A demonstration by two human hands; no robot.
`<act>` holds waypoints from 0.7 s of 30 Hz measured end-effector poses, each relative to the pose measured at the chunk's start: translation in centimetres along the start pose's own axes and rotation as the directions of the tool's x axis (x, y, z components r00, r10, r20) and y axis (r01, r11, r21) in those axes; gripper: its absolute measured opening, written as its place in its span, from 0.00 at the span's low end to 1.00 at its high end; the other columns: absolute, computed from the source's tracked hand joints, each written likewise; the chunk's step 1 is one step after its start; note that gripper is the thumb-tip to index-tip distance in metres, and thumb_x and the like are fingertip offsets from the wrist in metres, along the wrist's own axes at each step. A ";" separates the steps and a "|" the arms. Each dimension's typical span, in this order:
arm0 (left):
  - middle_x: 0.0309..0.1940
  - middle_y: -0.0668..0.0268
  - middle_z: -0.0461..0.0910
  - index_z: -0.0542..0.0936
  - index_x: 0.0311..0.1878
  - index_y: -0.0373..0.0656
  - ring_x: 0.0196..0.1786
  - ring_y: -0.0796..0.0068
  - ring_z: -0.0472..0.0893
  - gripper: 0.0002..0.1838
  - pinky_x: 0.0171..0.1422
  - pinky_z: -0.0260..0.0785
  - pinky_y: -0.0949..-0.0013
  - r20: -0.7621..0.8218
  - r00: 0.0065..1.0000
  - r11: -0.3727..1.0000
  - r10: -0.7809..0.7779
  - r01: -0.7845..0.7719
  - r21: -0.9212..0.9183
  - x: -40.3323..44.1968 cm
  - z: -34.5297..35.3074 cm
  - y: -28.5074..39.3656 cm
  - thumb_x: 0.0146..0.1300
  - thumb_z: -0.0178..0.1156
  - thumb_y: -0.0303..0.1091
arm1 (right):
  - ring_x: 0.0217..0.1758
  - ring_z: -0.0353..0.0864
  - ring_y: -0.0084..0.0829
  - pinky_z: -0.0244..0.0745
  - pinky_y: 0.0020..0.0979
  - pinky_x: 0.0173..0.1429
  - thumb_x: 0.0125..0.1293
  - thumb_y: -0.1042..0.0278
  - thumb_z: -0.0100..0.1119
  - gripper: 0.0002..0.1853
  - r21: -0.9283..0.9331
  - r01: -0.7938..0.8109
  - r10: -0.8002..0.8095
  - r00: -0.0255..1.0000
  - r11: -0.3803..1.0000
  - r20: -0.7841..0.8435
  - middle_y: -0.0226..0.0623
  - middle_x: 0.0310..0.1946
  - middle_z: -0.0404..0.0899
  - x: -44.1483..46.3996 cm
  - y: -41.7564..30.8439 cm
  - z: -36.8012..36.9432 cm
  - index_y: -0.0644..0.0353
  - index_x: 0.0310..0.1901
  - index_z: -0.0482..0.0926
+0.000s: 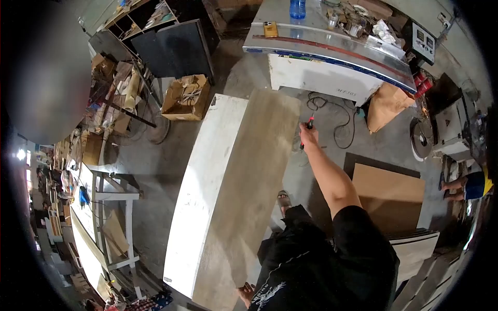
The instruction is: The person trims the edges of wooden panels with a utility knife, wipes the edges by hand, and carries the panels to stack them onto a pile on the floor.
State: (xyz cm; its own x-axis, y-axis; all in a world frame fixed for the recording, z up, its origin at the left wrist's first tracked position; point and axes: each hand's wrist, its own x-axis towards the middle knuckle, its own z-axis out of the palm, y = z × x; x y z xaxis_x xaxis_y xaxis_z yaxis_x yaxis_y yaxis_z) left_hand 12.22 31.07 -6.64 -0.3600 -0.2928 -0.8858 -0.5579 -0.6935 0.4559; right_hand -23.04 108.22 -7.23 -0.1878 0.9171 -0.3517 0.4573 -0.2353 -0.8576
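Note:
A long wood-grain board [244,176] lies on a white panel [207,171], which shows along its left side. My right arm reaches toward the board's far right corner. That right hand [308,136] is closed around a slim red-and-black hand tool [310,123]; its exact kind is too small to make out. At the near end, my left hand [246,294] rests at the board's right edge, with its fingers apart. Part of this hand is hidden by my black shirt.
A machine table [332,46] stands ahead, carrying a phone [270,29] and a blue bottle [297,9]. A cardboard box [185,98] sits on the floor left. A cable [345,127] and a brown panel [389,194] lie right. Another person [469,185] is at far right.

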 end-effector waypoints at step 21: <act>0.43 0.85 0.82 0.80 0.49 0.66 0.47 0.79 0.79 0.12 0.45 0.69 0.61 -0.265 0.964 0.998 0.005 -0.022 -0.061 0.2 3.6 -2.6 0.71 0.54 0.56 | 0.57 0.82 0.32 0.77 0.36 0.60 0.77 0.47 0.54 0.28 0.143 0.025 -0.055 0.975 0.989 0.214 0.35 0.60 0.82 4.5 -0.7 3.0 0.63 0.65 0.75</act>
State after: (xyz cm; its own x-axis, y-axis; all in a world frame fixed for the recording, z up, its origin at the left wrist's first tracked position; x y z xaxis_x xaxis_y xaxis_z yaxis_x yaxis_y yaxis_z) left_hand 10.95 35.18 -7.69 -0.1514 -0.4604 -0.8747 -0.5028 -0.7260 0.4692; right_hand -26.86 111.53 -9.35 -0.3947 0.8383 -0.3761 0.3236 -0.2562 -0.9108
